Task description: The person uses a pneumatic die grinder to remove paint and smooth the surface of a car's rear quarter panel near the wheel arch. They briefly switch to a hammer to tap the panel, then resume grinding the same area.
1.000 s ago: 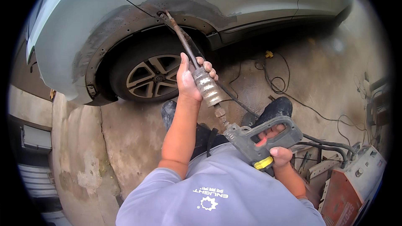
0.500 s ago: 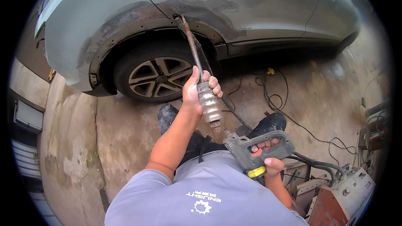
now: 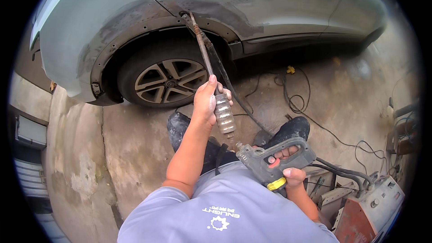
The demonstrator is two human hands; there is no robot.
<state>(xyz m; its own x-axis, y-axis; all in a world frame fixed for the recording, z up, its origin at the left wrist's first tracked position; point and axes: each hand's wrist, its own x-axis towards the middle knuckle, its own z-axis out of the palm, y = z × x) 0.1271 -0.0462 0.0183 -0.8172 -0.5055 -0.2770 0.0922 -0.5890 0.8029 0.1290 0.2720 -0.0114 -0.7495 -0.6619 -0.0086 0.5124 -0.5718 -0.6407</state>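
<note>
My left hand (image 3: 206, 105) is closed around the ribbed metal weight (image 3: 223, 116) of a slide hammer, its thumb lying up along the rod. The steel rod (image 3: 201, 45) slants up to the wheel arch (image 3: 135, 28) of a pale green car, its tip against the bare metal. My right hand (image 3: 293, 177) grips a dark welding gun (image 3: 256, 157) by its loop handle, fingers through the opening beside a red trigger. The gun has a yellow collar. Its nose points at the hammer's lower end; whether the two join, I cannot tell.
A dark bar (image 3: 220, 65) runs from the arch down behind the hammer. The car's wheel (image 3: 171, 83) stands just left of it. Cables (image 3: 324, 130) lie looped across the concrete floor. At lower right, thick hoses lead to a red and grey machine (image 3: 360, 216).
My left hand and the weight have slid slightly along the rod, away from the car. The whole view has shifted a little; my right hand keeps its hold on the gun.
</note>
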